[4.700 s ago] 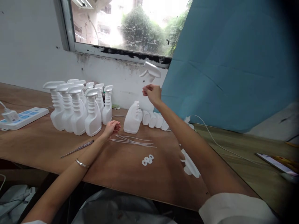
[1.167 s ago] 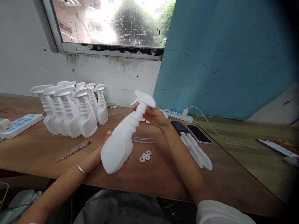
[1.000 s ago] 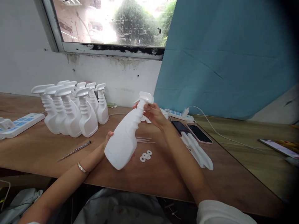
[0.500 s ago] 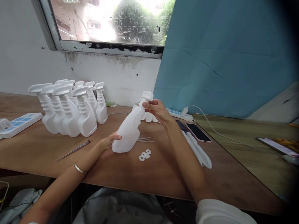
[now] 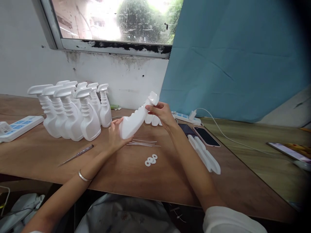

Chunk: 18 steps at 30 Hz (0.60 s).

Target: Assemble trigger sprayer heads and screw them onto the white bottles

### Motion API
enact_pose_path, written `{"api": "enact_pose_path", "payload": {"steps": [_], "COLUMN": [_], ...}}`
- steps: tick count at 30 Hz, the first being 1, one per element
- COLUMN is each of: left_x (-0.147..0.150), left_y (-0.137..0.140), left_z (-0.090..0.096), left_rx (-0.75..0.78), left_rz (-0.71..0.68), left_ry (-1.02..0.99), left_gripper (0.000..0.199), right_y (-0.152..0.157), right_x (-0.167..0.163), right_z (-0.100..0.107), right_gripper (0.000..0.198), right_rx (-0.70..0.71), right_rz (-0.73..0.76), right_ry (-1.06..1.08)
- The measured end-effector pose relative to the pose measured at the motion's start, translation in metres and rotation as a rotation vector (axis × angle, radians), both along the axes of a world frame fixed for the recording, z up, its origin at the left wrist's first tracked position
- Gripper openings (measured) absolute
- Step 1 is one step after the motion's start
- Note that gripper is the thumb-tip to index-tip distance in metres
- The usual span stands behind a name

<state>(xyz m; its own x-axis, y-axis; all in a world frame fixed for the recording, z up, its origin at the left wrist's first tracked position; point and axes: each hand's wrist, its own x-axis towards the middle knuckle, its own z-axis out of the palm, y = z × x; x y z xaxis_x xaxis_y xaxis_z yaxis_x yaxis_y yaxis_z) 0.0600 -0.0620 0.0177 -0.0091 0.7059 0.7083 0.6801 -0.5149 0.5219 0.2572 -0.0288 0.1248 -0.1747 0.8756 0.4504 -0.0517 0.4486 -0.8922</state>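
A white spray bottle (image 5: 134, 120) is held tilted above the table, its top leaning to the right. My left hand (image 5: 117, 135) is wrapped round the bottle's lower body. At the neck, just under the white sprayer head (image 5: 153, 98), the fingers of my right hand (image 5: 161, 111) are closed. Beneath the bottle lie several thin white tubes (image 5: 145, 143). Several white ring washers (image 5: 150, 160) rest on the brown table nearer to me.
Several white spray bottles (image 5: 88, 124) stand at the left, beside a power strip (image 5: 23, 127). A screwdriver (image 5: 77, 155) lies in front of them. On the right are white sprayer parts (image 5: 205, 155), a pink-edged phone (image 5: 206, 136) and a white cable (image 5: 218, 129).
My left hand has shifted up, and its grip now wraps round the bottle's lower body. The bottle has turned about its length and leans further over. My right hand stays at the neck.
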Motion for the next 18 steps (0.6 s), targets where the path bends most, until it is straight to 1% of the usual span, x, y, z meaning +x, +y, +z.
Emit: {"api": "enact_pose_path", "payload": {"steps": [2, 3, 5, 7, 9, 11, 13, 16, 18], "left_x": [-0.001, -0.002, -0.003, -0.005, -0.007, -0.009, -0.012, -0.016, -0.018], "left_y": [0.001, 0.001, 0.003, 0.005, 0.005, 0.005, 0.004, 0.000, -0.003], "left_z": [0.000, -0.001, 0.000, 0.001, 0.002, 0.003, 0.001, -0.006, -0.011], "left_rx": [0.047, 0.054, 0.023, -0.060, -0.207, -0.404, -0.636, -0.963, -1.114], "left_rz": [0.077, 0.082, 0.011, -0.161, -0.413, -0.670, -0.886, -1.123, -1.248], "left_ry": [0.012, 0.009, -0.008, -0.055, -0.128, -0.228, -0.359, -0.540, -0.607], "left_gripper": [0.087, 0.087, 0.087, 0.085, 0.081, 0.077, 0.076, 0.080, 0.082], "right_y": [0.001, 0.002, 0.001, -0.002, -0.005, -0.007, -0.007, -0.006, -0.006], "right_x": [-0.003, -0.003, -0.003, 0.000, 0.004, 0.009, 0.014, 0.021, 0.024], "right_z": [-0.003, -0.003, -0.003, 0.000, 0.003, 0.006, 0.008, 0.009, 0.009], "right_gripper": [0.030, 0.029, 0.029, 0.029, 0.030, 0.031, 0.031, 0.034, 0.035], "right_rx": [0.005, 0.013, 0.042, 0.081, 0.113, 0.120, 0.100, 0.075, 0.078], "right_rz": [0.011, 0.019, 0.044, 0.086, 0.146, 0.208, 0.264, 0.334, 0.380], "right_ry": [0.025, 0.032, 0.027, -0.002, -0.043, -0.078, -0.101, -0.134, -0.161]}}
